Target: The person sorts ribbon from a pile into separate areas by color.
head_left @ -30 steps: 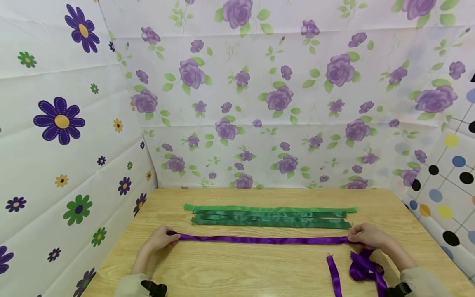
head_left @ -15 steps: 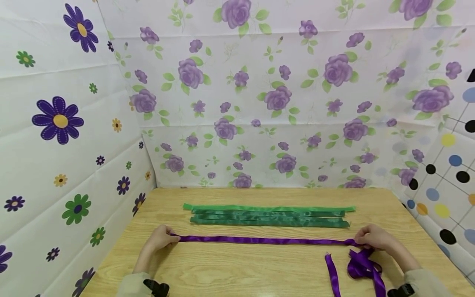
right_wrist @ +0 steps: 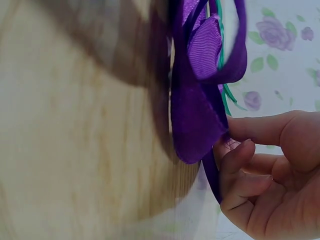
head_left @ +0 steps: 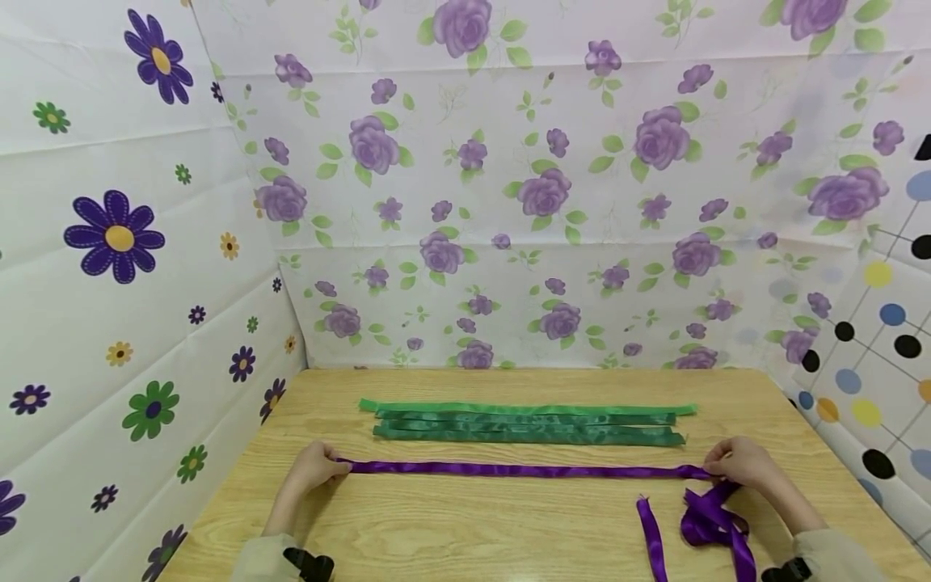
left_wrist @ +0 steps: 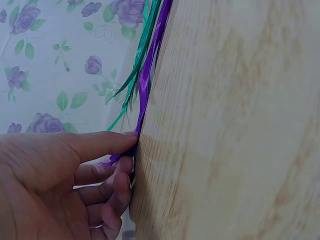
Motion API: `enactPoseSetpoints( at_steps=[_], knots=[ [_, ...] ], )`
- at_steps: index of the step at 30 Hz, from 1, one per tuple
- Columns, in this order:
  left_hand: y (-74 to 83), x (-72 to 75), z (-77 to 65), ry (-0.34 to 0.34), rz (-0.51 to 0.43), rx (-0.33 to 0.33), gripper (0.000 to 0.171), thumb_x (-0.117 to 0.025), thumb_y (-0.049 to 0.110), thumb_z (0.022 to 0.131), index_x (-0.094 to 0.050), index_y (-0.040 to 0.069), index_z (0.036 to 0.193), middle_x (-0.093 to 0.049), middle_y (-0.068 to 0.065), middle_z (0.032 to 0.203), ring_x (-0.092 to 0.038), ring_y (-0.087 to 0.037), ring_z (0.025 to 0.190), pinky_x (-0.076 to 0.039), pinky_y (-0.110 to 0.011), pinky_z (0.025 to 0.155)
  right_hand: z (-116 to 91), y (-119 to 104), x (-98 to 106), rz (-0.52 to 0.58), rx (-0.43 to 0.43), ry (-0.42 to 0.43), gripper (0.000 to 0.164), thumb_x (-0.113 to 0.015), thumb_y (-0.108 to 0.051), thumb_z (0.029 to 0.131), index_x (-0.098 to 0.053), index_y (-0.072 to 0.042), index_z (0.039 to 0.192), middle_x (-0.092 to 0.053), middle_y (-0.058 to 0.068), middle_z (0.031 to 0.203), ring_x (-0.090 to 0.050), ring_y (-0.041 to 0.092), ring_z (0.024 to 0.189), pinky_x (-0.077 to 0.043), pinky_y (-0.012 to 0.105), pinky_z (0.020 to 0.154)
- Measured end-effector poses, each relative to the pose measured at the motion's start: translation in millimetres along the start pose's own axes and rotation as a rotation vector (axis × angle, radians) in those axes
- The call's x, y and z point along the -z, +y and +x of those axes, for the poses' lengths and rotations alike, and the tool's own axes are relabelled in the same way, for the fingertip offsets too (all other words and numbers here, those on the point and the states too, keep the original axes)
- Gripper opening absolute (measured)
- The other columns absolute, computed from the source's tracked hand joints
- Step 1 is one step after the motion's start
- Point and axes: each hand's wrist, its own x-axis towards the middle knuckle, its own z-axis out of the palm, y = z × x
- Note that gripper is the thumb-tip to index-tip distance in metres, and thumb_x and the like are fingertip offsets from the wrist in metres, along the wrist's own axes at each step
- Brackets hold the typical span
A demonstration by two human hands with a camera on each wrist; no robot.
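Observation:
A long purple ribbon point(head_left: 509, 470) stretches straight from hand to hand, close over the table. My left hand point(head_left: 314, 466) pinches its left end between thumb and fingers; in the left wrist view the frayed tip of the purple ribbon point(left_wrist: 114, 159) pokes out below the thumb. At the other side my right hand point(head_left: 736, 462) pinches the ribbon. A loose purple heap point(head_left: 709, 517) lies just below that hand, and in the right wrist view purple loops point(right_wrist: 197, 120) hang beside the fingertips. Beyond the stretched ribbon lie several green ribbons point(head_left: 524, 436), side by side and roughly parallel to it.
A short purple strip point(head_left: 652, 537) lies near the front of the wooden table point(head_left: 451, 525), left of the heap. A flowered cloth point(head_left: 494, 267) rises behind the table's back edge. A daisy-print cloth point(head_left: 218, 380) stands at the left and a dotted one point(head_left: 865, 380) at the right.
My right hand has slid to the right while pinching, and the stretch of purple ribbon between the hands is longer and straighter. The left hand stays nearly in place. The head view has shifted slightly.

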Motion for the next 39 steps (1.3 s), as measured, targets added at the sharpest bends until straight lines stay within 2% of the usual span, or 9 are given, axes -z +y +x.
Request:
enactPoseSetpoints(
  at_steps=[5,9,18,24,27,29,34,39],
  knots=[
    [-9.1,3.4,-0.6,0.034,0.021,0.016,0.037,-0.073,0.011,0.082,-0.049,0.010,0.053,-0.045,0.004,0.048,-0.038,-0.011,0.049,-0.035,-0.025,0.051,-1,-3,-1,-0.015,-0.010,0.021,0.012,-0.068,-0.010,0.084,-0.067,0.002,0.083,-0.065,0.001,0.066,-0.055,0.014,0.062,-0.043,0.028,0.057],
    [-15.1,6.4,-1.7,0.066,0.048,0.029,0.032,-0.074,0.015,0.080,-0.057,0.006,0.054,-0.046,0.004,0.047,-0.038,-0.010,0.047,-0.034,-0.025,0.049,1,-2,-1,-0.027,-0.002,0.028,0.012,-0.069,-0.010,0.083,-0.067,0.002,0.082,-0.065,0.001,0.067,-0.055,0.014,0.062,-0.043,0.028,0.057],
    [-14.1,8.5,-4.4,0.074,0.037,0.022,0.033,-0.071,0.014,0.082,-0.058,0.003,0.053,-0.042,0.006,0.045,-0.034,-0.009,0.046,-0.032,-0.024,0.049,3,1,0,-0.061,0.003,0.063,0.014,-0.069,-0.013,0.083,-0.067,0.000,0.081,-0.063,0.002,0.071,-0.052,0.015,0.064,-0.042,0.029,0.059],
    [-11.2,9.5,-6.9,0.066,0.002,0.038,0.035,-0.061,0.014,0.088,-0.058,0.003,0.055,-0.040,0.005,0.045,-0.030,-0.009,0.045,-0.029,-0.023,0.048,3,-5,0,-0.048,-0.011,0.090,0.023,-0.061,-0.018,0.090,-0.065,0.005,0.090,-0.064,0.004,0.071,-0.053,0.015,0.062,-0.042,0.030,0.057],
    [-6.9,10.0,-8.8,0.076,0.008,0.027,0.030,-0.058,0.013,0.089,-0.059,0.001,0.062,-0.044,0.003,0.050,-0.033,-0.010,0.047,-0.030,-0.024,0.048,0,-9,1,-0.024,-0.017,0.091,0.027,-0.057,-0.018,0.094,-0.063,0.009,0.098,-0.065,0.008,0.073,-0.057,0.015,0.062,-0.044,0.031,0.056],
    [-3.6,10.7,-10.8,0.086,0.030,0.021,0.024,-0.055,0.013,0.091,-0.061,-0.002,0.072,-0.051,-0.002,0.055,-0.038,-0.011,0.049,-0.033,-0.025,0.048,-2,-13,2,-0.017,-0.009,0.100,0.029,-0.054,-0.017,0.095,-0.061,0.010,0.101,-0.067,0.014,0.079,-0.060,0.016,0.064,-0.046,0.031,0.056],
    [8.3,11.6,-15.5,0.120,0.130,-0.015,0.022,-0.049,0.013,0.095,-0.059,-0.007,0.097,-0.063,-0.008,0.071,-0.051,-0.015,0.054,-0.039,-0.029,0.049,-5,-21,5,-0.048,0.047,0.164,0.029,-0.053,-0.017,0.097,-0.059,0.010,0.106,-0.064,0.032,0.098,-0.064,0.024,0.072,-0.050,0.036,0.060],
    [19.6,9.4,-19.1,0.156,0.222,-0.074,0.023,-0.051,0.012,0.096,-0.058,-0.007,0.107,-0.062,-0.007,0.074,-0.051,-0.016,0.056,-0.039,-0.029,0.049,-8,-32,5,-0.060,0.099,0.195,0.027,-0.053,-0.017,0.098,-0.060,0.008,0.106,-0.065,0.027,0.097,-0.064,0.031,0.079,-0.050,0.038,0.061]
  ],
)
